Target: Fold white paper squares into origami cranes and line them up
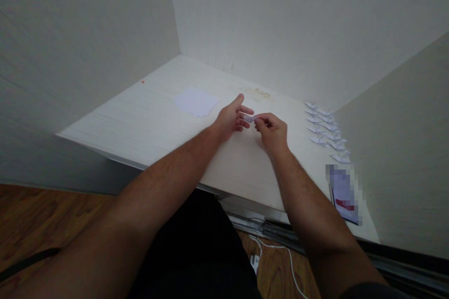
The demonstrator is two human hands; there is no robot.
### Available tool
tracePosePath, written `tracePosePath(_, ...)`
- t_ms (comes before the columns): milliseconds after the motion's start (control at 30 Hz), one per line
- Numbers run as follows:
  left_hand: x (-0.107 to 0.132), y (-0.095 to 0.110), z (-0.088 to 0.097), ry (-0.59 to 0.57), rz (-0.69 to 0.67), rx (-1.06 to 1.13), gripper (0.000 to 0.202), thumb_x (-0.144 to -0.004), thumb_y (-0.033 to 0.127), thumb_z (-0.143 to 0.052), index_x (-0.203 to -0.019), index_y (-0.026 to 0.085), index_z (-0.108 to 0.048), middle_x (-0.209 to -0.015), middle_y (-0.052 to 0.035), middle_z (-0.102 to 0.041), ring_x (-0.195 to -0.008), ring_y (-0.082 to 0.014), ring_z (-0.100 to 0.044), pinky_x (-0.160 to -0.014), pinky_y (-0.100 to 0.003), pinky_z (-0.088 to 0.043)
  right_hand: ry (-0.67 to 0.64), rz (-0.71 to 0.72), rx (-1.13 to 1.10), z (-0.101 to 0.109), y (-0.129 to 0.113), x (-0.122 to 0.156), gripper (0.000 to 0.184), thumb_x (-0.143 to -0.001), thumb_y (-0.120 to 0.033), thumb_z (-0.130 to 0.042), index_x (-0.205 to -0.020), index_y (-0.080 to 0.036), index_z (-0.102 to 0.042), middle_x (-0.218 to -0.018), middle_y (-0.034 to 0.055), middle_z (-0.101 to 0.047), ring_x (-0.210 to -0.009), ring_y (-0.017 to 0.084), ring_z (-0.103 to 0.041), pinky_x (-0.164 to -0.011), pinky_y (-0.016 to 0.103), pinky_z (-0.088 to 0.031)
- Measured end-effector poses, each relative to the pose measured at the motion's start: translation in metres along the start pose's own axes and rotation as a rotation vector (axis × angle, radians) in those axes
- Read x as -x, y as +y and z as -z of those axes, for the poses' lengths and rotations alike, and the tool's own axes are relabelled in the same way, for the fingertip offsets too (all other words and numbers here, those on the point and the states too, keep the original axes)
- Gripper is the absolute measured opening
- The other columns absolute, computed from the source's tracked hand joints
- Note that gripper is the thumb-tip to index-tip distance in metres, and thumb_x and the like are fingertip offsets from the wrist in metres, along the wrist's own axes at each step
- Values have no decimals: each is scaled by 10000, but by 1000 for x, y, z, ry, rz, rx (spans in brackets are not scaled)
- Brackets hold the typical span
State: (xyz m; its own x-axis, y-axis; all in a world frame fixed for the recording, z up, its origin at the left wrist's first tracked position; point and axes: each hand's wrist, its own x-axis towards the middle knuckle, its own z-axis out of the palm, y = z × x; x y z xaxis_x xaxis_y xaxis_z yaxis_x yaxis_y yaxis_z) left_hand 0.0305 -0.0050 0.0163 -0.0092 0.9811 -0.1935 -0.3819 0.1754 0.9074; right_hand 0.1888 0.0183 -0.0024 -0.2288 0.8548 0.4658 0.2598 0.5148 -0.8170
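Observation:
Both my hands meet over the middle of a white desk [147, 121]. Between them is a small folded piece of white paper [249, 118]. My left hand [230, 119] has its thumb raised and its fingertips pinching the paper's left end. My right hand [271, 131] is curled, its thumb and forefinger pinching the paper's right end. A short stack of white square paper sheets [196, 102] lies on the desk beyond my left hand.
Several small folded white paper figures [326, 131] lie in rows at the desk's right side by the wall. A blurred-out flat object [343, 194] lies near the desk's front right corner. White walls enclose the desk. A white cable [280, 254] runs over the wooden floor.

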Motion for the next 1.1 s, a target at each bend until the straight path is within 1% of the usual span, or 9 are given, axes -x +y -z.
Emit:
tracePosePath(133,2,-3,2,-88,-30,-92,198,-677,261,-731,-824,133,-689,-676,-35,-652,-550,-105,-580,-475,-220,-360,40,64,0,0,0,1,131,-812,-281,-634,-868,-219,-736,-819,23,-725,-710,144,-656,-669,302,-532)
tracePosePath(267,2,-4,2,-94,-59,-70,258,-633,149,-720,-888,134,-693,-717,-28,-668,-580,-87,-574,-524,-215,-390,55,67,-45,-1,-3,0,152,-794,-257,-630,-887,-223,-746,-902,41,-747,-780,160,-683,-718,326,-557)
tracePosePath(367,0,-3,2,-44,-151,-96,256,-614,131,-718,-868,125,-683,-687,-11,-646,-542,-68,-537,-499,-201,-374,41,-14,-164,-3,-5,0,240,-770,-236,-615,-981,-230,-728,-954,41,-748,-770,155,-683,-690,321,-563)
tracePosePath(433,-2,-4,1,41,-249,-143,225,-610,134,-718,-830,122,-668,-668,-2,-637,-518,-63,-515,-485,-200,-377,40,-129,-244,-4,-6,-1,241,-755,-253,-621,-973,-211,-717,-839,30,-740,-666,145,-662,-611,305,-553)
tracePosePath(533,-2,-5,-1,106,-347,-211,177,-619,156,-715,-776,133,-637,-654,7,-638,-511,-66,-514,-487,-201,-398,44,-238,-239,-3,-7,-3,158,-728,-301,-676,-818,-174,-704,-628,0,-670,-527,127,-598,-521,277,-508)
tracePosePath(633,0,-5,-2,60,-351,-284,128,-643,182,-707,-733,140,-627,-635,11,-635,-516,-68,-525,-498,-197,-416,35,-227,-157,-1,-7,-5,151,-723,-314,-693,-726,-164,-676,-551,-16,-621,-481,108,-553,-493,251,-453)
tracePosePath(733,2,-3,-1,-9,-309,-394,100,-674,205,-696,-667,138,-622,-586,3,-625,-496,-73,-531,-489,-198,-418,11,-202,-67,1,-7,-5,152,-747,-315,-669,-721,-165,-669,-545,-22,-606,-481,97,-526,-484,237,-406)
tracePosePath(800,3,-2,0,1,-283,-462,118,-682,210,-691,-635,138,-609,-563,-9,-627,-482,-81,-540,-476,-202,-419,-6,-188,-7,2,-6,-4,153,-758,-316,-662,-728,-166,-668,-561,-20,-609,-496,96,-519,-489,236,-390)
tracePosePath(1100,1,-3,-1,-7,-212,-589,119,-707,236,-666,-651,131,-659,-566,-53,-665,-481,-122,-599,-456,-221,-463,-32,-47,262,3,0,-1,135,-814,-313,-632,-768,-197,-682,-646,-6,-653,-582,121,-551,-583,268,-420)
